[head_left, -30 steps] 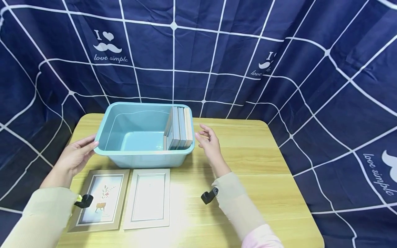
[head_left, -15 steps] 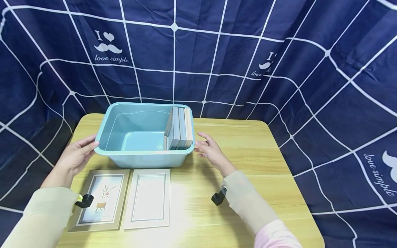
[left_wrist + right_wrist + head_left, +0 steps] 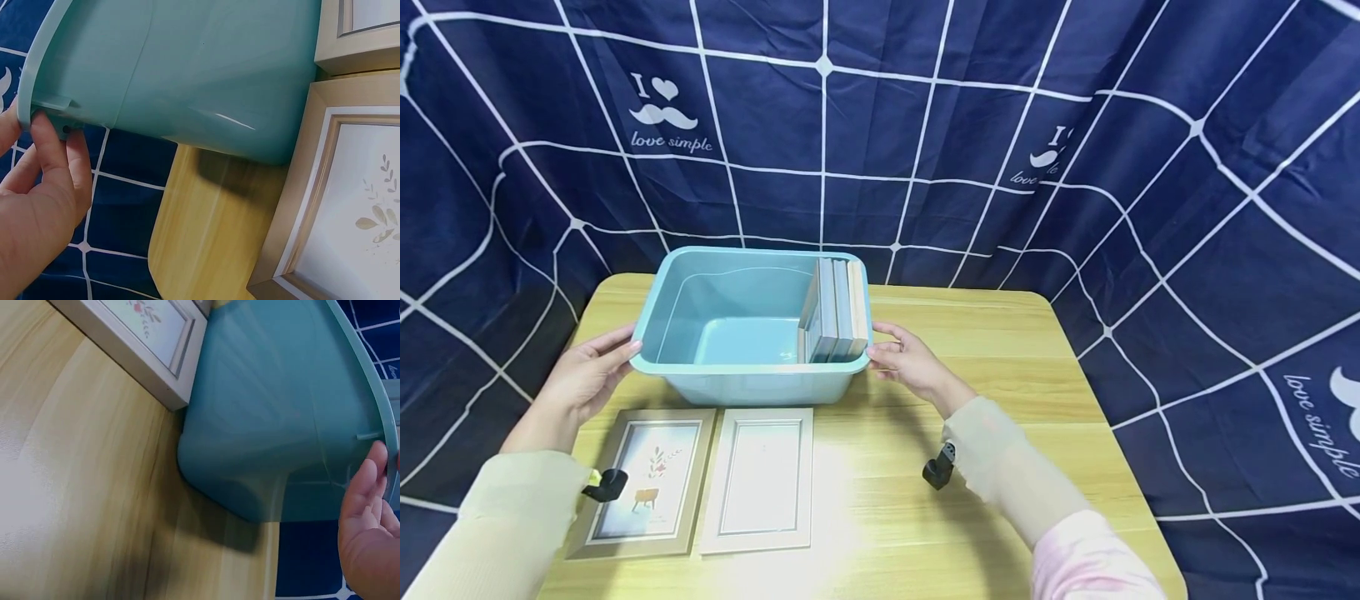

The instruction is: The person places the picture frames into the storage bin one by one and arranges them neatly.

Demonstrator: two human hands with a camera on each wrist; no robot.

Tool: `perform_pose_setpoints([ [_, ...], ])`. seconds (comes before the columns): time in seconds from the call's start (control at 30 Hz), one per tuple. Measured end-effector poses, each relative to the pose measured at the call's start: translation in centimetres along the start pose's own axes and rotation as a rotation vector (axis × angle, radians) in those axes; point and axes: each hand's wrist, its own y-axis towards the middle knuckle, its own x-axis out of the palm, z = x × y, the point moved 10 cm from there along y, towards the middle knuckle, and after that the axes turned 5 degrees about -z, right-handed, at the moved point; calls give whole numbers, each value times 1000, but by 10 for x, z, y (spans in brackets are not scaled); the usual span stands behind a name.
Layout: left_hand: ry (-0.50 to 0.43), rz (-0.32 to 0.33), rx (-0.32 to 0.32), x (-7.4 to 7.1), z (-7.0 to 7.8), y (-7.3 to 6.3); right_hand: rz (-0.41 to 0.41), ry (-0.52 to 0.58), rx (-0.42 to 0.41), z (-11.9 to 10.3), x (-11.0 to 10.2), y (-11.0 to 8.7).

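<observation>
A light blue plastic tub (image 3: 752, 369) stands on the table. My left hand (image 3: 587, 371) pinches its left rim, thumb above and fingers under the lip, as the left wrist view shows. At the opposite end my right hand (image 3: 913, 367) holds the right rim, with fingers (image 3: 364, 484) against the outer wall below the lip. Inside the tub, three thin frame-like pieces (image 3: 841, 312) stand on edge against the right wall. In front of the tub lie a tan picture frame (image 3: 696, 483) with a plant print and a white picture frame (image 3: 802, 483) beside it.
The wooden table (image 3: 1000, 383) has rounded corners and extends to the right of the tub. A dark blue curtain (image 3: 880, 125) with white lines encloses the back and sides. Both picture frames lie close to the tub's front wall.
My right hand has come in from just off the tub's right side and taken hold of its rim. The left hand and the tub have stayed in place.
</observation>
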Motion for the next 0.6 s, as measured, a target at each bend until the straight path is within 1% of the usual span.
perform_pose_setpoints([
  [0.23,-10,-14,-5,1,0,1,11,21,49,2,0,0],
  [0.47,-21,-27,-29,1,1,2,20,29,69,1,1,-1],
  [0.6,-60,-40,-14,-1,1,-1,19,29,76,2,1,0],
])
